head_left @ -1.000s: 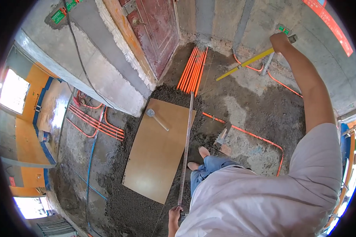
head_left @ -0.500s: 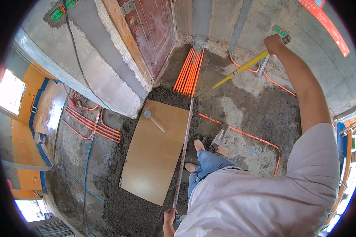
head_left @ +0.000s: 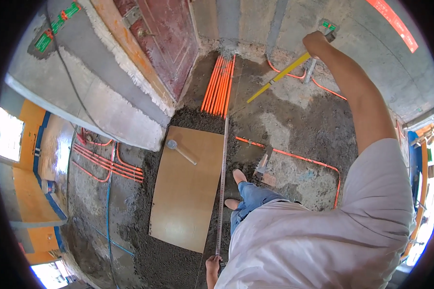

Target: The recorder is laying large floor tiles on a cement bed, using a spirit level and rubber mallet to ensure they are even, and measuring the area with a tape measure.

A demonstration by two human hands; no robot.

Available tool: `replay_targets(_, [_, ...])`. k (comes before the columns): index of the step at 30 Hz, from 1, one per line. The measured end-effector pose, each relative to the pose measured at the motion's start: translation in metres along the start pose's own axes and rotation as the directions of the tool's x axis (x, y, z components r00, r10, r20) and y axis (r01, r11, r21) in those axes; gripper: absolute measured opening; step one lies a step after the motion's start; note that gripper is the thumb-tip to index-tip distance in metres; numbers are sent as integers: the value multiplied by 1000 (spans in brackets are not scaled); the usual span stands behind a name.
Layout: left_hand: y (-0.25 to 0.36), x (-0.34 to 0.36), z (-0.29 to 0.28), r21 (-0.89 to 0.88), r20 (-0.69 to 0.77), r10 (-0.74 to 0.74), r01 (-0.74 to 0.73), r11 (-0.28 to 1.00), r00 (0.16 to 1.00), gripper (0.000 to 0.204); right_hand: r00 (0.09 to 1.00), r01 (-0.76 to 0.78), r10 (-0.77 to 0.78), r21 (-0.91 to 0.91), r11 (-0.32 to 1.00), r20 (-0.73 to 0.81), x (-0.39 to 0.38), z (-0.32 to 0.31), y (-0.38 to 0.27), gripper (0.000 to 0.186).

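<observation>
Currently, right hand [head_left: 317, 44]: raised, closed around the upper end of a slanting yellow tape [head_left: 284, 73].
Left hand [head_left: 212, 264]: low, gripping the near end of a pale strip [head_left: 222, 183], possibly the same tape; the join is unclear.
Pale strip: runs beside the tan board [head_left: 185, 192] toward orange pipes [head_left: 218, 86].
Risk: a loosened grip could let either length slip; stepping backward could catch the trowel-like tool [head_left: 263, 163].

We see a smooth yellow strip [head_left: 287, 72], semi-gloss board [head_left: 183, 202] — rough matt mortar [head_left: 144, 253], plastic-looking pipes [head_left: 218, 86], matt cloth shirt [head_left: 313, 241].
</observation>
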State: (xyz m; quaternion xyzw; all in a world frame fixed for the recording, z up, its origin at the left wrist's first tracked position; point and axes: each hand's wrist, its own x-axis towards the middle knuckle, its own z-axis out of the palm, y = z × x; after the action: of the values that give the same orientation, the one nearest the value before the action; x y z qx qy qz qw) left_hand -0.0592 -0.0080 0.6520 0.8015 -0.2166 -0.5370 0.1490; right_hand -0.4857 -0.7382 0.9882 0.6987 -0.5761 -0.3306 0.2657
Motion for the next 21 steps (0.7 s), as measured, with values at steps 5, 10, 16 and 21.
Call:
replay_targets(5, [-22, 8, -4, -97, -37, -4, 1, 995, 999, 19, 999, 29, -28, 17, 999, -25, 4, 1, -9, 27])
replay_targets(10, [-124, 62, -11, 455, 94, 277, -289, 842, 956, 21, 1000, 16, -16, 42, 999, 0, 5, -1, -16, 27])
replay_targets(16, [-78, 149, -16, 560, 336, 457, -565, 606, 824, 23, 1000, 1, -1, 33, 999, 1, -3, 0, -23, 24])
replay_targets(21, [-45, 184, -21, 431, 354, 376, -507, 747, 856, 24, 999, -28, 30, 69, 997, -30, -8, 6, -14, 21])
